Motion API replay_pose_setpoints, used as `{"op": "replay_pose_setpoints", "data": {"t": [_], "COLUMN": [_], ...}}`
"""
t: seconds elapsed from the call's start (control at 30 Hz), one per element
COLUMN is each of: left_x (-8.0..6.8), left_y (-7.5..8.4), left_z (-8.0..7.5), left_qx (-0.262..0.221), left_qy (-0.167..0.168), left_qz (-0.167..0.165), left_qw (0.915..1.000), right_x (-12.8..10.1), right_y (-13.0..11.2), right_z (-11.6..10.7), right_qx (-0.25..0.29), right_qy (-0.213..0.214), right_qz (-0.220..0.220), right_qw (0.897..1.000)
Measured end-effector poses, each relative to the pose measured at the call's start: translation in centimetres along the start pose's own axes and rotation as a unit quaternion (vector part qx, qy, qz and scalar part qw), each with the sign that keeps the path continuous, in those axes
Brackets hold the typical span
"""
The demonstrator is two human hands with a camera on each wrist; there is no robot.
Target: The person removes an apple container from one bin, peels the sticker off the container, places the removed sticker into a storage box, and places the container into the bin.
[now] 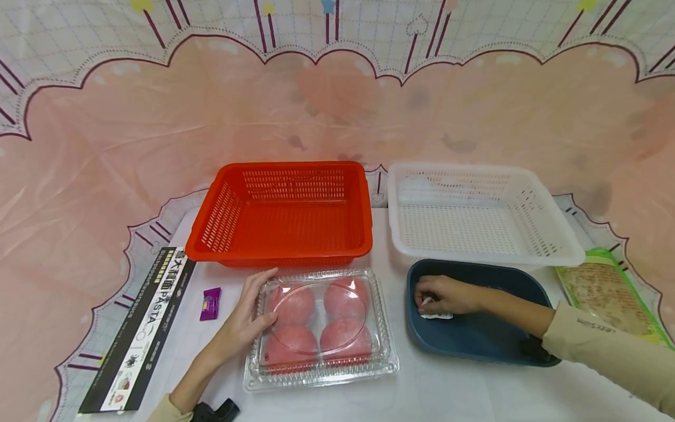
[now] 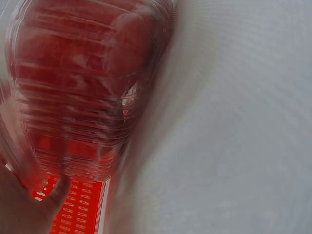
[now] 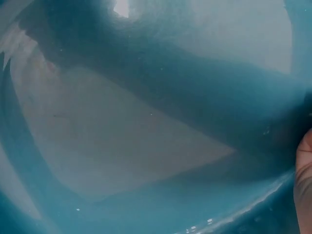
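My left hand (image 1: 244, 316) rests at the left side of a clear plastic clamshell box (image 1: 387, 357), thumb and fingers spread along its edge. Inside the box are several round pinkish-red items (image 1: 345, 340), and its lid is down. In the left wrist view, the thumb (image 2: 59, 192) lies close to the ribbed box wall (image 2: 73, 122). Over on the right, my right hand (image 1: 445, 295) reaches into a dark blue basin (image 1: 490, 340) and pinches a small white thing (image 1: 437, 316), mostly hidden by the fingers. The right wrist view shows mainly the basin's blue inside (image 3: 161, 190).
Behind the box stands a red basket (image 1: 295, 228), with a white basket (image 1: 453, 228) to its right. A small purple packet (image 1: 210, 303) lies left of my left hand, beside a long black-and-white pasta box (image 1: 139, 334). A green-edged bag (image 1: 606, 287) lies at the right.
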State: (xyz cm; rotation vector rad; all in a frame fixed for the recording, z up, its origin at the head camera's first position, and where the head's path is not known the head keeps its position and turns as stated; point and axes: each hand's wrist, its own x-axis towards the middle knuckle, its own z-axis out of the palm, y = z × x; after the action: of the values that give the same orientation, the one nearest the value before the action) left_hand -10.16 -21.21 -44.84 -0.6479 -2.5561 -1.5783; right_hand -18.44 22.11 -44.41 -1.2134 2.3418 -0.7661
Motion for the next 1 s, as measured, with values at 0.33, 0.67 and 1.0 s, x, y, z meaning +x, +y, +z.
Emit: {"op": "replay_pose_setpoints", "data": {"t": [0.33, 0.67, 1.0], "left_x": [0.1, 0.1, 0.0], "left_y": [0.0, 0.0, 0.1], "left_z": [0.0, 0.0, 0.0], "left_qx": [-0.001, -0.004, -0.003], "left_qy": [0.000, -0.001, -0.001], "left_qz": [-0.001, -0.001, -0.011], "left_qw": [1.0000, 1.0000, 0.9999], "right_x": [-0.3, -0.7, -1.3], "right_y": [-0.8, -1.4, -1.4], "right_z": [-0.5, -0.7, -0.9], "right_qx": [-0.017, 0.006, 0.003], "right_qy": [-0.009, -0.007, -0.003], "right_qz": [0.025, 0.072, 0.077], "right_qw": [1.000, 0.997, 0.997]}}
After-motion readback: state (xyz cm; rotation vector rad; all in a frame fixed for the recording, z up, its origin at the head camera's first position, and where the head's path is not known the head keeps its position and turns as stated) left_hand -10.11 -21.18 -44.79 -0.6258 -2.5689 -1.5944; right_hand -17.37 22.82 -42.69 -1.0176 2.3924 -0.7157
